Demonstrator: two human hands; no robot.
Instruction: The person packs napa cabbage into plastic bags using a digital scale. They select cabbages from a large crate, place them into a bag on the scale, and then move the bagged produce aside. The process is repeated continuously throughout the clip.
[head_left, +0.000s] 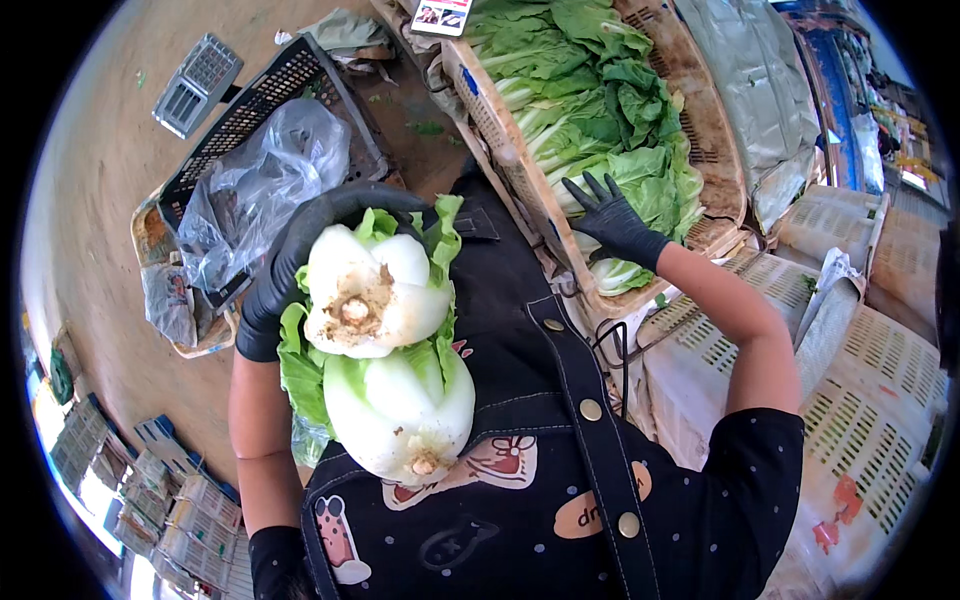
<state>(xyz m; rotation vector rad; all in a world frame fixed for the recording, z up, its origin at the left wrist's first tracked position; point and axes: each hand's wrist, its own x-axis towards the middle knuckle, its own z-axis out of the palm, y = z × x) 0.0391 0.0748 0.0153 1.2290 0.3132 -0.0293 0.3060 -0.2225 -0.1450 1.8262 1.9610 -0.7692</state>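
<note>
My left hand (274, 277), in a black glove, curls around two heads of pale-stemmed leafy cabbage. The upper cabbage (375, 292) shows its cut, brown-stained base. Below it, a larger cabbage (397, 412) lies close against the front of my black apron (495, 360). Some of my left fingers are hidden behind the leaves. My right hand (619, 225), also gloved in black, rests with fingers spread on the green cabbages (592, 112) that fill a cream plastic crate (517, 165). A small cabbage (622, 276) sits at the crate's near end, just under my right wrist.
To the left, a black plastic crate (247, 97) holds a clear plastic bag (262, 180). Beside it stands a grey keypad unit (196, 86). A phone (441, 16) lies by the cream crate's far left corner. More perforated crates (862, 375) stand at right.
</note>
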